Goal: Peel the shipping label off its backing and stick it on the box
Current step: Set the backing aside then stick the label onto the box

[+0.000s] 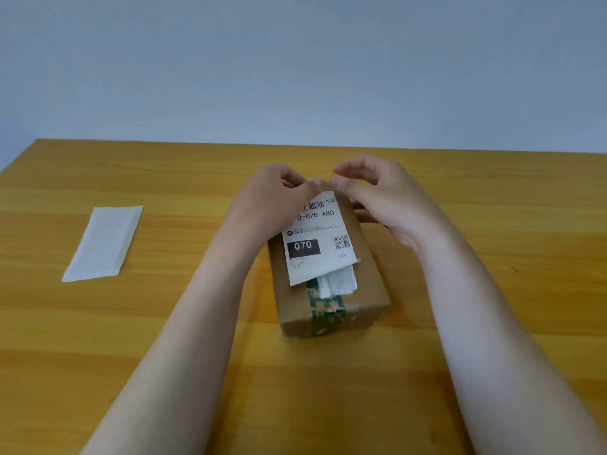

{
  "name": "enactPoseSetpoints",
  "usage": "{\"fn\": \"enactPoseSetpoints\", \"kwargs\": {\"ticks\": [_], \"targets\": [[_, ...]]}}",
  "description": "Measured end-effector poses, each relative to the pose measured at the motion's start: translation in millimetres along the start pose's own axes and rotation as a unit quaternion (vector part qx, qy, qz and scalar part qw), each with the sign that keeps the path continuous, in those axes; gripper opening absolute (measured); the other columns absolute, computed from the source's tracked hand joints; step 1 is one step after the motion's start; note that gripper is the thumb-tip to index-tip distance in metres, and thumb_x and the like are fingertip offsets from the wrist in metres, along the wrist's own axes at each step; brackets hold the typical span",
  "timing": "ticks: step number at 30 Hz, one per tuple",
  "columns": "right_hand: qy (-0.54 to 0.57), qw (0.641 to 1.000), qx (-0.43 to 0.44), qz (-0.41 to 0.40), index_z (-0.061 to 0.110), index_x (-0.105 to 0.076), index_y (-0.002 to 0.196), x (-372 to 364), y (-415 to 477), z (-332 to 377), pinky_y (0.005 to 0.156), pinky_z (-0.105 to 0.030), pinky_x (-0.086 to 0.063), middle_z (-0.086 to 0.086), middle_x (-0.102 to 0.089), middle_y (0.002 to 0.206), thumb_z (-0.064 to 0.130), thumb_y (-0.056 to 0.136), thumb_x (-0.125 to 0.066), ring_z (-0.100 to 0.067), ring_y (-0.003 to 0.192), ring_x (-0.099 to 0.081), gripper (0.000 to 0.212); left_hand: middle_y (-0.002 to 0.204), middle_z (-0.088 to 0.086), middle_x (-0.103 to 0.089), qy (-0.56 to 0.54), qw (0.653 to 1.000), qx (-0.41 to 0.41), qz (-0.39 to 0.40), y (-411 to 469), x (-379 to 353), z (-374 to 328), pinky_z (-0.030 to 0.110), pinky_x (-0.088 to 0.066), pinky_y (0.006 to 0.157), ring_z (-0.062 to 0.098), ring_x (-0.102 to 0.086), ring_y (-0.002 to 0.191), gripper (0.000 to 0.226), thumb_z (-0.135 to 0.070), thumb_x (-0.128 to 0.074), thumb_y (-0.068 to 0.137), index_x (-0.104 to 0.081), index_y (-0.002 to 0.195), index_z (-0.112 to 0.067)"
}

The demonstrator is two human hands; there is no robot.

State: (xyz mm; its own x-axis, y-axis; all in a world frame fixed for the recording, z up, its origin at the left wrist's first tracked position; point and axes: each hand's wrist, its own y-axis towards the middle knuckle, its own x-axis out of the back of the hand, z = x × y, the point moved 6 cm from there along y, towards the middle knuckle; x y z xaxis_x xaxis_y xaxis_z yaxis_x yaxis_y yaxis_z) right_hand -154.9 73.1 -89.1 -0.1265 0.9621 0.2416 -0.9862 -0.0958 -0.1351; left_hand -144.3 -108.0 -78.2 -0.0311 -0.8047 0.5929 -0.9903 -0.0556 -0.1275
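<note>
a wide yellow-brown wooden worktop (131,339) runs back to a plain pale blue-grey wall (295,60). near the middle of the worktop stands a brown cardboard box (368,290), sealed along its length with green-and-white printed tape (323,303). well apart to the left lies a long, pale, glossy strip of backing paper (103,243), flat on the wood.

a white rectangular shipping label (317,244), printed with a barcode, "070" in a black block and a qr code, lies over the top of the box, slightly skewed; a torn scrap of white paper (341,284) shows under its near edge. the left hand (279,198) pinches the label's far edge between thumb and fingers, its grip closed on the paper. the right hand (384,198) has thumb and forefinger drawn close together at the same far edge; whether its grip actually holds the label cannot be told.
</note>
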Motion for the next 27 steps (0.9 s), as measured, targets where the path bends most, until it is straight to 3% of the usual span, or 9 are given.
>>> {"fn": "enactPoseSetpoints", "kwargs": {"ticks": [2,4,6,10,14,18,21,25,27], "targets": [[0.009,1.0,0.006,0.004,0.037,-0.072,0.119,1,-1,4,0.093,-0.039,-0.062,0.008,-0.063,0.143,0.05,0.074,-0.087,-0.009,0.12,-0.068,0.049,0.109,-0.009,-0.074,-0.009,1.0,-0.005,0.018,-3,3,-2,0.035,-0.054,0.081,0.011,-0.069,0.1,0.035,-0.055,-0.071,0.093,-0.074,0.115,-0.028],[-0.03,0.999,-0.006,0.038,0.045,-0.063,0.135,0,-7,10,0.098,-0.043,-0.057,0.013,-0.055,0.151,0.058,0.068,-0.087,-0.009,0.135,-0.056,0.072,0.121,-0.009,-0.07,-0.012,0.999,-0.011,0.035,-6,7,-3,0.031,-0.053,0.085,0.008,-0.067,0.106,0.048,-0.052,-0.074,0.091,-0.069,0.132,-0.029],[-0.123,0.988,-0.04,0.084,0.046,-0.047,0.152,-3,-16,12,0.087,-0.041,-0.058,0.015,-0.048,0.156,0.058,0.075,-0.086,-0.012,0.134,-0.054,0.088,0.128,-0.009,-0.067,-0.008,0.997,-0.01,0.073,-8,9,-4,0.029,-0.053,0.085,0.003,-0.066,0.104,0.063,-0.049,-0.079,0.086,-0.061,0.144,-0.032],[-0.209,0.966,-0.088,0.127,0.043,-0.026,0.164,-8,-27,12,0.088,-0.051,-0.063,0.014,-0.048,0.155,0.065,0.07,-0.086,-0.021,0.126,-0.06,0.114,0.128,-0.004,-0.071,0.037,0.993,-0.003,0.115,-9,9,0,0.039,-0.059,0.093,0.011,-0.071,0.1,0.074,-0.041,-0.087,0.08,-0.059,0.147,-0.031],[-0.218,0.963,-0.092,0.126,0.043,-0.021,0.165,-6,-29,16,0.088,-0.05,-0.063,0.018,-0.05,0.14,0.062,0.072,-0.086,-0.02,0.122,-0.062,0.115,0.104,-0.004,-0.076,0.04,0.997,0.015,0.068,-4,12,4,0.046,-0.062,0.089,0.016,-0.076,0.089,0.059,-0.046,-0.089,0.077,-0.066,0.129,-0.029],[-0.236,0.96,-0.083,0.13,0.043,-0.026,0.164,-4,-27,14,0.095,-0.046,-0.059,0.016,-0.055,0.14,0.062,0.071,-0.087,-0.016,0.118,-0.066,0.113,0.094,-0.011,-0.067,0.1,0.994,0.049,0.02,-4,17,9,0.038,-0.055,0.076,0.012,-0.068,0.089,0.06,-0.062,-0.086,0.072,-0.061,0.116,-0.028],[-0.226,0.959,-0.063,0.158,0.047,-0.035,0.16,-8,-26,12,0.103,-0.043,-0.056,0.02,-0.067,0.126,0.053,0.072,-0.091,-0.01,0.114,-0.07,0.104,0.093,-0.01,-0.065,0.128,0.99,0.057,-0.003,-4,19,10,0.035,-0.046,0.067,0.009,-0.063,0.086,0.062,-0.068,-0.082,0.073,-0.057,0.11,-0.024],[-0.19,0.966,-0.058,0.164,0.058,-0.056,0.131,-8,-23,8,0.097,-0.047,-0.06,0.018,-0.078,0.114,0.052,0.067,-0.093,-0.01,0.099,-0.078,0.074,0.096,-0.015,-0.063,0.109,0.992,0.047,0.04,-7,17,7,0.037,-0.052,0.075,0.008,-0.064,0.09,0.067,-0.065,-0.083,0.074,-0.059,0.123,-0.028],[-0.187,0.969,-0.058,0.152,0.053,-0.062,0.129,-6,-21,7,0.097,-0.048,-0.06,0.015,-0.079,0.113,0.059,0.059,-0.091,-0.011,0.098,-0.079,0.076,0.099,-0.013,-0.07,0.109,0.991,0.039,0.074,-8,14,6,0.039,-0.056,0.081,0.011,-0.069,0.092,0.067,-0.065,-0.085,0.071,-0.063,0.125,-0.031]]}}
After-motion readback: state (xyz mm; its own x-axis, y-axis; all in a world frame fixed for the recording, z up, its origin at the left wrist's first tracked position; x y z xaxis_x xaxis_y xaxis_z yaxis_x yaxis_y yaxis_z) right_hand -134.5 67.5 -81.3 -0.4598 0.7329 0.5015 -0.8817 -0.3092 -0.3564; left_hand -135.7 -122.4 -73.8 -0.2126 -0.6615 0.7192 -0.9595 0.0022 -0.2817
